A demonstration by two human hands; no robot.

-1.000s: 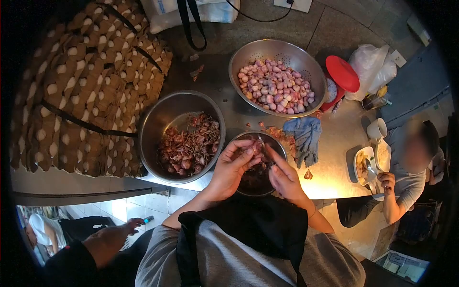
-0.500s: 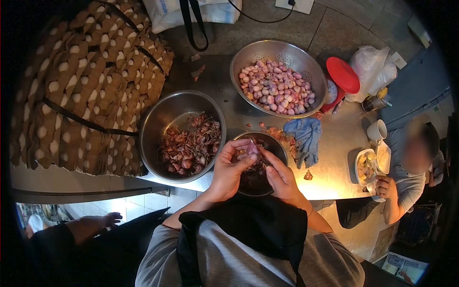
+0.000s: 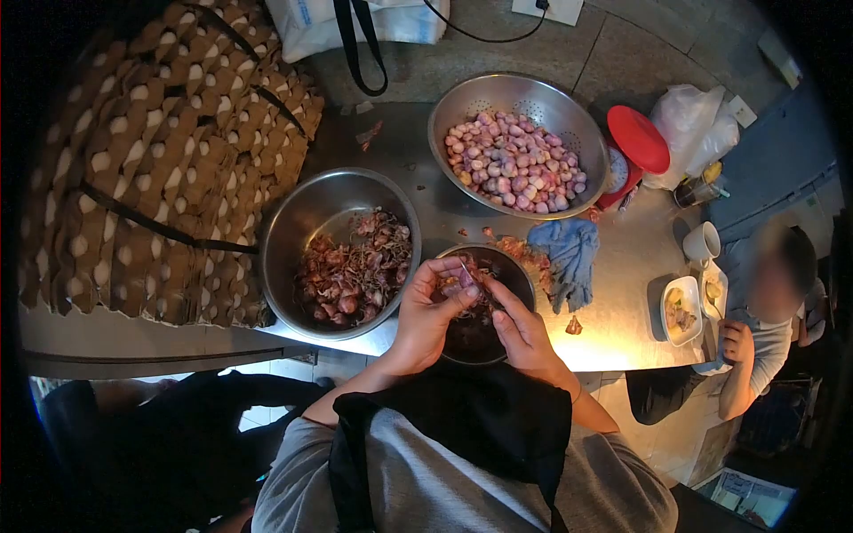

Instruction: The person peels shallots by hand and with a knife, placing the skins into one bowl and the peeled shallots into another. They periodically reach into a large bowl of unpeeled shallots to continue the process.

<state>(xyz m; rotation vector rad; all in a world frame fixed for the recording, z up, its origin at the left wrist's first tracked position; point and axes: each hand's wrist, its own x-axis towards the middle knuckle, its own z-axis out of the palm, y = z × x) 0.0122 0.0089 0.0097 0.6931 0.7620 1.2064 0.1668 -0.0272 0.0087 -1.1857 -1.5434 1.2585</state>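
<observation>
My left hand pinches a purple shallot between thumb and fingers. My right hand meets it from the right, its fingers closed around what looks like a small knife; a thin bright blade edge shows by the shallot, and the handle is mostly hidden. Both hands are over a small metal bowl with shallot skins inside. To the left, a large steel bowl holds unpeeled shallots with dry roots. A perforated colander full of peeled shallots stands beyond my hands.
Stacked egg trays fill the left side. Blue gloves and loose skins lie right of the small bowl. A red scale stands beside the colander. At right, a person sits by food containers; another person's dark clothing is at lower left.
My hands stay nearly in place, working at the shallot with small finger movements. The person at lower left has shifted, and the seated person's hand has moved slightly, a spoon now showing over the food.
</observation>
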